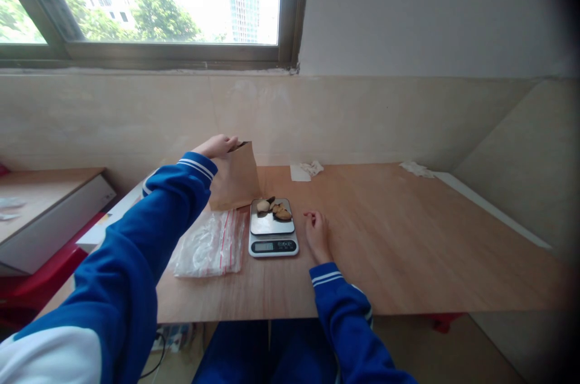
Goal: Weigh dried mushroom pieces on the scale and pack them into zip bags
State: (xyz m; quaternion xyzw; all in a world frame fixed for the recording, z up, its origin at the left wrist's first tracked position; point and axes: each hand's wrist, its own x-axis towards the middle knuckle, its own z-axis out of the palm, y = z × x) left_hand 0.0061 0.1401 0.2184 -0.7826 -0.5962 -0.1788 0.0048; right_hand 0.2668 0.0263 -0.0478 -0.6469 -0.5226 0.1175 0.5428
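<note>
A brown paper bag (235, 179) stands upright behind the scale, to its left. My left hand (220, 145) is closed at the bag's top edge, with the fingers curled over the rim. On the kitchen scale (274, 248) lie several brown and tan dried slices (273, 209), along with a small dark piece. Just right of the scale, my right hand (316, 230) rests on the table, its fingers loosely curled in and nothing visible in them. The scale's display is lit, but its digits are too small to read.
Clear zip bags (211, 245) with red seal lines lie in a stack left of the scale. A white card (300, 172) and crumpled tissue (313, 168) sit by the wall on the wooden table (408, 251). Another tissue (415, 169) is farther right.
</note>
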